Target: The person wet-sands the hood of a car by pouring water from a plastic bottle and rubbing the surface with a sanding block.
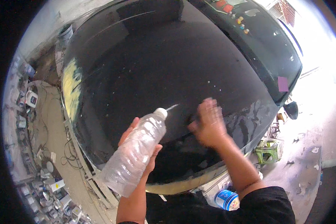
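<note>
My left hand (151,156) grips a clear, ridged plastic bottle (130,156), tilted toward the upper right, with a thin clear stream coming out at its white cap (160,113). To its right, my right hand (209,121) is blurred over the dark car bonnet (164,67); a dark shape shows under its fingers, too smeared to make out. Pale yellow filler or paint (71,87) covers a patch along the bonnet's left edge. Wet streaks show on the right part of the bonnet.
The windscreen (268,48) and side mirror (290,110) are at upper right. A green stool (267,151) and a blue bucket (226,199) stand below the car's right front. Clutter (50,198), cables and a white container (31,99) line the floor at left, beside a wall.
</note>
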Action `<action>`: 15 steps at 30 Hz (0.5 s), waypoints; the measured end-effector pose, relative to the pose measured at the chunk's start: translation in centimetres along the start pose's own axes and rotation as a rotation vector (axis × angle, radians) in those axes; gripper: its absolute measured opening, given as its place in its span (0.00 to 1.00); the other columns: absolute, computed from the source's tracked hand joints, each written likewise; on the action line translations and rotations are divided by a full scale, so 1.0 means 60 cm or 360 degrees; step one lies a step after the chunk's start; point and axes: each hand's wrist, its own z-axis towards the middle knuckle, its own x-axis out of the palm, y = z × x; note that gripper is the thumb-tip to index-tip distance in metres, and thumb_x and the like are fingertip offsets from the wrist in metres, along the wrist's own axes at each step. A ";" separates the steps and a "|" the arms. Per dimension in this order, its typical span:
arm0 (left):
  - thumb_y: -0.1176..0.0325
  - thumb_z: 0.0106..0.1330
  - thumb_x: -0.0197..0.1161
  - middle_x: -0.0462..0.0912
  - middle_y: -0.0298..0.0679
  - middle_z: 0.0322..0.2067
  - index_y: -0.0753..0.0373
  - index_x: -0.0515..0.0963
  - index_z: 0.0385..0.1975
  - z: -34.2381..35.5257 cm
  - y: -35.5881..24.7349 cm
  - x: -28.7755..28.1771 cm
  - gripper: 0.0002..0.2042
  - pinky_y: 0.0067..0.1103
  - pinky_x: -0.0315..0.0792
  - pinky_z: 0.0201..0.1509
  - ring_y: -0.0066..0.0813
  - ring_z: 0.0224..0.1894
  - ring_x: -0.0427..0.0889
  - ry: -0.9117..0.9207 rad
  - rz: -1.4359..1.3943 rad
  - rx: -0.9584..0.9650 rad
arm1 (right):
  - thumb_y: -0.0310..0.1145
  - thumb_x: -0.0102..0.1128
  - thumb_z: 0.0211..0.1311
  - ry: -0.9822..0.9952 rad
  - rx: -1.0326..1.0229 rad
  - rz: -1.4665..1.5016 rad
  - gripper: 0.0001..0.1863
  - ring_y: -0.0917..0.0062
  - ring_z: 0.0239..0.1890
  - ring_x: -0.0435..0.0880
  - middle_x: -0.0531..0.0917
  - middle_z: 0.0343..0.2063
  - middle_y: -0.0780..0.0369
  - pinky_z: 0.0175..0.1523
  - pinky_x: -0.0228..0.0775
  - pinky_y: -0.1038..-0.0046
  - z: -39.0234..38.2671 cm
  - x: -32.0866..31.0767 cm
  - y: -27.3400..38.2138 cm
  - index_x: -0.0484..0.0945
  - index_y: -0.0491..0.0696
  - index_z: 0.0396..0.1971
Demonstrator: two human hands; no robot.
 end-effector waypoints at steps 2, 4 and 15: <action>0.41 0.57 0.69 0.64 0.52 0.65 0.65 0.57 0.63 -0.019 -0.012 0.010 0.44 0.33 0.65 0.69 0.44 0.66 0.68 0.0057 -0.0317 -0.0035 | 0.55 0.50 0.68 -0.0258 0.0271 0.0024 0.45 0.48 0.76 0.40 0.47 0.72 0.40 0.76 0.33 0.50 0.034 0.009 -0.092 0.50 0.32 0.69; 0.42 0.58 0.69 0.65 0.52 0.64 0.65 0.58 0.63 -0.029 -0.028 0.014 0.43 0.34 0.66 0.67 0.44 0.64 0.69 0.0159 -0.0578 -0.0244 | 0.54 0.51 0.68 -0.0366 0.0295 0.0000 0.44 0.46 0.75 0.43 0.48 0.71 0.38 0.76 0.35 0.48 0.072 -0.001 -0.082 0.51 0.31 0.67; 0.46 0.63 0.64 0.72 0.50 0.59 0.63 0.64 0.60 -0.096 -0.112 -0.005 0.34 0.39 0.73 0.57 0.43 0.57 0.75 -0.0068 -0.1764 -0.1749 | 0.47 0.60 0.59 0.0134 -0.0441 0.0071 0.42 0.50 0.75 0.48 0.55 0.70 0.43 0.77 0.39 0.54 -0.058 -0.003 0.084 0.57 0.35 0.67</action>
